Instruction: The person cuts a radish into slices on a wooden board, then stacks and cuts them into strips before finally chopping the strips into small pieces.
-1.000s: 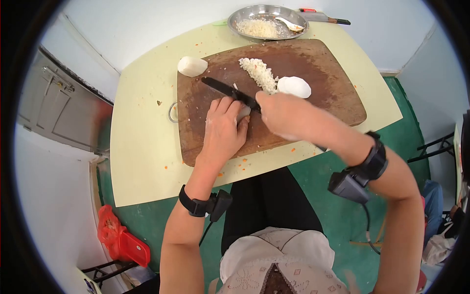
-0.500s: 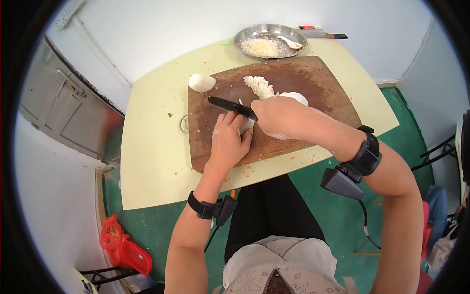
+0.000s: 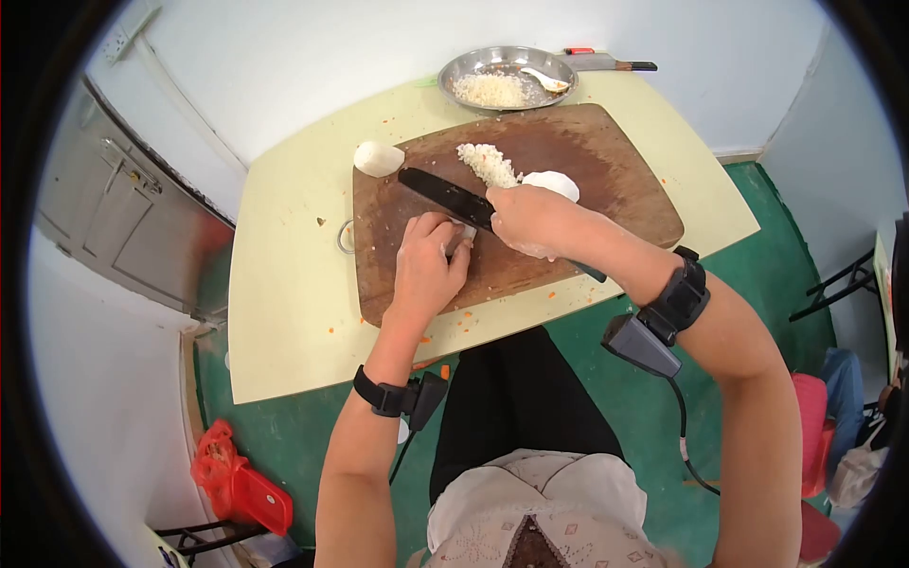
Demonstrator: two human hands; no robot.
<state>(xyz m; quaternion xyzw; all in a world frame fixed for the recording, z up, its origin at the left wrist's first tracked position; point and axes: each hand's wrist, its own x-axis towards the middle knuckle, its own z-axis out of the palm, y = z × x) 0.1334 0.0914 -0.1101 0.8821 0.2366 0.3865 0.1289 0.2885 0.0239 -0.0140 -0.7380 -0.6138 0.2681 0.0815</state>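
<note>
My right hand [image 3: 532, 220] is wrapped around a black-bladed knife [image 3: 439, 193]. Its blade points up and left over the wooden cutting board [image 3: 615, 166], and the handle end shows below my wrist. With bent fingers, my left hand [image 3: 428, 265] pins a small white vegetable piece [image 3: 465, 230], mostly hidden, against the board just beside the blade. Beyond the knife lies a heap of finely chopped white bits [image 3: 488, 165]. A larger white vegetable chunk [image 3: 552, 185] sits behind my right hand, partly covered. Another peeled white chunk [image 3: 379, 159] rests at the board's upper left corner.
A round metal dish [image 3: 451, 98] with chopped white bits and a white spoon [image 3: 545, 79] stands at the table's back. Beside it lies a cleaver [image 3: 597, 62]. A metal ring [image 3: 346, 238] touches the board's left side. Orange scraps dot the yellow table [image 3: 284, 312].
The knife has tilted and risen slightly at the tip, showing more of its flat side, and its handle end has come into sight. My left hand keeps hold of the piece. The view shifted slightly.
</note>
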